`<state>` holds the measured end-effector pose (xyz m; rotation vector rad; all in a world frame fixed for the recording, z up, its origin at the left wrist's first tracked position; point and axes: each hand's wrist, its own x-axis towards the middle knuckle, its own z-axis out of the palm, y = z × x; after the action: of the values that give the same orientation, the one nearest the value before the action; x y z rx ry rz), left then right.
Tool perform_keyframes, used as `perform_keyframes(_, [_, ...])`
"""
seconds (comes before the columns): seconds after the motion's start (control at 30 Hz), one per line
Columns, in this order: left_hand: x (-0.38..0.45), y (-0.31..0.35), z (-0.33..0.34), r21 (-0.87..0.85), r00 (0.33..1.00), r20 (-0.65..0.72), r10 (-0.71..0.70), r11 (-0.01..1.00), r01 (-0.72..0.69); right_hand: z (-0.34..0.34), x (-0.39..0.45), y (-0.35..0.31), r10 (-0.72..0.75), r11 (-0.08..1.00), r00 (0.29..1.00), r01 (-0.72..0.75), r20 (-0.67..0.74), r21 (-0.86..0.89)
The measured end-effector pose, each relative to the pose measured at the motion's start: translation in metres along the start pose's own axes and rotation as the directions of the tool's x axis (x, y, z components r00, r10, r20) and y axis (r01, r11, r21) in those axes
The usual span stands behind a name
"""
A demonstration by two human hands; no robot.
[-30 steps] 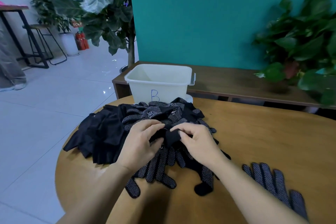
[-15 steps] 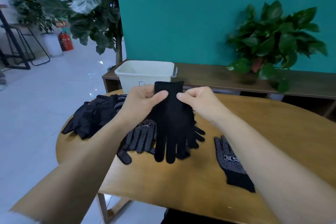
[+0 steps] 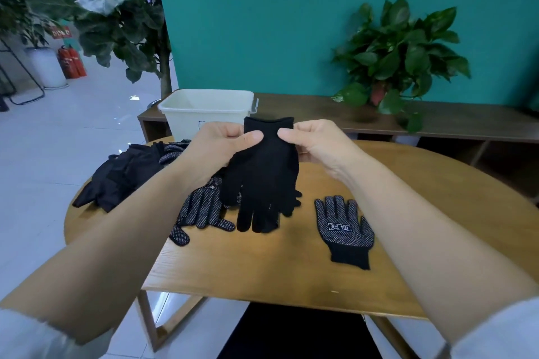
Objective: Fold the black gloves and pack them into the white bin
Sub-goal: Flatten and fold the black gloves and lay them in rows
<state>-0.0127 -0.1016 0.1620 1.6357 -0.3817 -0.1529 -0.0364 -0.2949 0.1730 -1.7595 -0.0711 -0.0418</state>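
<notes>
A black knit glove (image 3: 264, 172) is held upright above the middle of the round wooden tabletop (image 3: 437, 183), cuff uppermost and fingers hanging down. Its cuff is pinched on the left side by the left hand (image 3: 217, 144), thumb laid across the near face, and on the right side by the right hand (image 3: 316, 143), thumb likewise in front. The glove body thus hangs between and below the two grips, its fingertips close over the tabletop; whether they touch it cannot be told. A second layer of black fabric seems to hang behind the held glove, perhaps its pair.

A dotted glove (image 3: 345, 226) is laid flat toward the right near edge, palm up, cuff toward the person, well apart from the held one. Another dotted glove (image 3: 201, 213) is spread just left of the hanging fingers, partly hidden by them. A pile of black gloves (image 3: 122, 175) is heaped at the far left edge. The white bin (image 3: 204, 112) stands at the far edge, behind the left hand, its opening upward. A potted plant (image 3: 399, 61) is seen on the low shelf (image 3: 466, 122) beyond the table.
</notes>
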Motion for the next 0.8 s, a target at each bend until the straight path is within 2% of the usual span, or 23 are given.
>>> perform_keyframes(0.1, [0.003, 0.0, 0.009, 0.018, 1.0, -0.023, -0.005, 1.0, 0.005, -0.015, -0.005, -0.002, 0.029, 0.998, 1.0, -0.028, 0.001, -0.064])
perform_keyframes(0.23, [0.01, -0.005, 0.028, 0.032, 0.999, 0.033, 0.003, 0.999, -0.004, -0.033, -0.014, 0.0, 0.034, 0.986, 0.999, -0.037, -0.019, -0.165])
perform_keyframes(0.4, [0.021, -0.01, 0.05, 0.058, 0.997, 0.076, 0.013, 0.998, -0.017, -0.054, -0.018, 0.012, 0.024, 0.991, 0.996, -0.034, -0.082, -0.128])
perform_keyframes(0.5, [0.031, -0.012, 0.061, 0.053, 0.998, 0.06, 0.018, 0.998, -0.021, -0.062, -0.014, 0.022, -0.006, 0.999, 0.991, 0.0, -0.133, -0.047])
perform_keyframes(0.6, [0.043, -0.016, 0.073, -0.008, 1.0, -0.013, 0.001, 1.0, -0.001, -0.069, -0.004, 0.035, -0.021, 0.999, 0.972, 0.026, -0.235, 0.018])
perform_keyframes(0.67, [0.053, -0.02, 0.083, -0.042, 0.99, -0.139, -0.01, 0.999, 0.004, -0.071, 0.003, 0.043, -0.023, 0.997, 0.95, 0.046, -0.312, 0.068])
perform_keyframes(0.73, [0.066, -0.028, 0.091, 0.08, 0.942, -0.33, 0.058, 0.996, -0.034, -0.074, 0.011, 0.048, -0.016, 0.989, 0.924, 0.071, -0.381, 0.133])
perform_keyframes(0.8, [0.074, -0.031, 0.101, 0.173, 0.913, -0.384, 0.14, 0.982, -0.078, -0.075, 0.016, 0.051, -0.016, 0.982, 0.902, 0.095, -0.431, 0.163])
